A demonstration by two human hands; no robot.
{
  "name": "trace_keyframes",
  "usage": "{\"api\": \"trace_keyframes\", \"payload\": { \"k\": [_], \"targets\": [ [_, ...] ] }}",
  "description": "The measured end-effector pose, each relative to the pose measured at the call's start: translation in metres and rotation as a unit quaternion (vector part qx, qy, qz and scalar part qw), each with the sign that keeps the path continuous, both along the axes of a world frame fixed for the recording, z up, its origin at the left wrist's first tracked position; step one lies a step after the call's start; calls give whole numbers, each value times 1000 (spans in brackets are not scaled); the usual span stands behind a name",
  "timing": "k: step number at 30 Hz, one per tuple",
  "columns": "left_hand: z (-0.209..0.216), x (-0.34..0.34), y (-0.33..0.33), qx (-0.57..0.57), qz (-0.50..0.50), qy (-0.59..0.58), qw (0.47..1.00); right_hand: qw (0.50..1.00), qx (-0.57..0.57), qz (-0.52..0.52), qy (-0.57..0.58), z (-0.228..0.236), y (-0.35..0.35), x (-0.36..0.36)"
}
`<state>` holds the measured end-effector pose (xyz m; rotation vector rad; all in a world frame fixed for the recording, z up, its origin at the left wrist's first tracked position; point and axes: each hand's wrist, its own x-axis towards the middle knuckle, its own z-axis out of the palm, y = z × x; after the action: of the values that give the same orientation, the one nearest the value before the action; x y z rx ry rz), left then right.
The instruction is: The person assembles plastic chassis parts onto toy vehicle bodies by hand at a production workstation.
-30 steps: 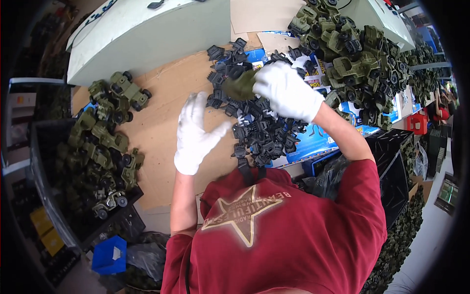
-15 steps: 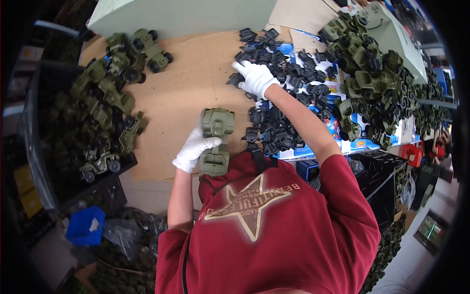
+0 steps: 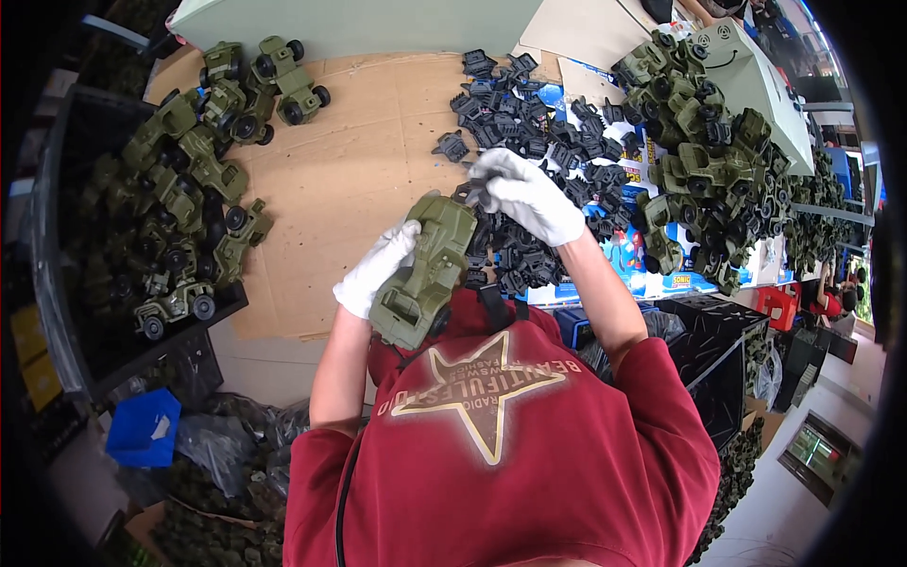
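My left hand (image 3: 380, 271), in a white glove, grips an olive-green toy jeep (image 3: 425, 269) in front of my chest, tilted with its top facing up. My right hand (image 3: 529, 197), gloved as well, has its fingers pinched round a small black plastic part (image 3: 477, 192) at the jeep's far end. Whether that part touches the jeep, I cannot tell. A pile of similar black plastic parts (image 3: 515, 118) lies beyond and beside my right hand. One loose black part (image 3: 452, 146) rests apart from the pile on the cardboard (image 3: 350, 170).
Green toy jeeps fill a black tray (image 3: 80, 312) at the left, some spilling onto the cardboard. More jeeps (image 3: 709, 161) are heaped at the right beside a pale green machine housing (image 3: 756, 90). A blue bin (image 3: 142, 430) stands low at the left.
My right hand has come back from the pile toward the jeep, now with a black part in its fingers. The jeep has tilted, its far end leaning right.
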<state>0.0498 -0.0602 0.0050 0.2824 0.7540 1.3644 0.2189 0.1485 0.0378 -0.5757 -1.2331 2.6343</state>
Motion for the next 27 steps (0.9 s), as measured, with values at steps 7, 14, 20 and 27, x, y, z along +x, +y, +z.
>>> {"api": "trace_keyframes", "payload": {
  "k": [7,14,20,27],
  "targets": [
    [21,25,1,-103,-28,-36,994,999,24,-29,5,-8,-8,26],
    [31,37,7,-95,-29,-72,992,999,-27,-22,-8,-27,-32,37],
    [31,40,7,-113,-23,-77,990,998,-44,-39,13,-24,-37,39],
    [38,39,11,-110,-24,-81,990,997,-48,-23,48,-46,-28,41]
  ]
}}
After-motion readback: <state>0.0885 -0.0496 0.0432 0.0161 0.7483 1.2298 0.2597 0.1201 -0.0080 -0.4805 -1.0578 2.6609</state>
